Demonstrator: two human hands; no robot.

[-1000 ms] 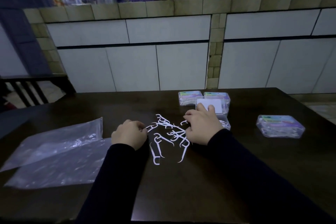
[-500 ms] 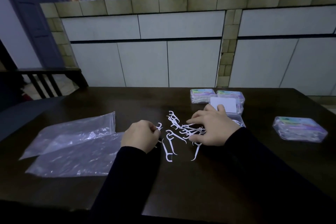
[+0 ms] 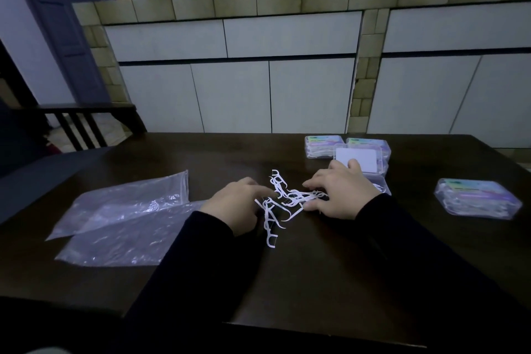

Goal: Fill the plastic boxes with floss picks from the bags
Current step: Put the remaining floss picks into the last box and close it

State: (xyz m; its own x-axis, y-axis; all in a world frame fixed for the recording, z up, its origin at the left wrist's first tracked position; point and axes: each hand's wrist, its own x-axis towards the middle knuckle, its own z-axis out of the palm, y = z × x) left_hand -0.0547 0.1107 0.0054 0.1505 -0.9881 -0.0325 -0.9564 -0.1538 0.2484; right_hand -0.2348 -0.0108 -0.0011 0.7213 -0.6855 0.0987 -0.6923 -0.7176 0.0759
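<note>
Several white floss picks (image 3: 287, 200) lie in a loose heap on the dark table (image 3: 316, 267). My left hand (image 3: 232, 204) is at the heap's left side, its curled fingers pinching picks at the edge. My right hand (image 3: 342, 192) reaches over the heap's right side, with a bunch of picks between its fingers and thumb. Behind my right hand stands an open plastic box (image 3: 383, 185) with a white-labelled lid (image 3: 357, 159). Two empty clear bags (image 3: 123, 218) lie flat on the left.
Two closed filled boxes (image 3: 323, 146) (image 3: 370, 145) sit at the table's far edge. Another filled box (image 3: 477, 198) rests at the right. A dark chair (image 3: 86, 123) stands at the back left, and white cabinets (image 3: 258, 95) run behind the table.
My hands have drawn closer together and the scattered picks are now bunched into a tighter heap between them. The view has shifted slightly.
</note>
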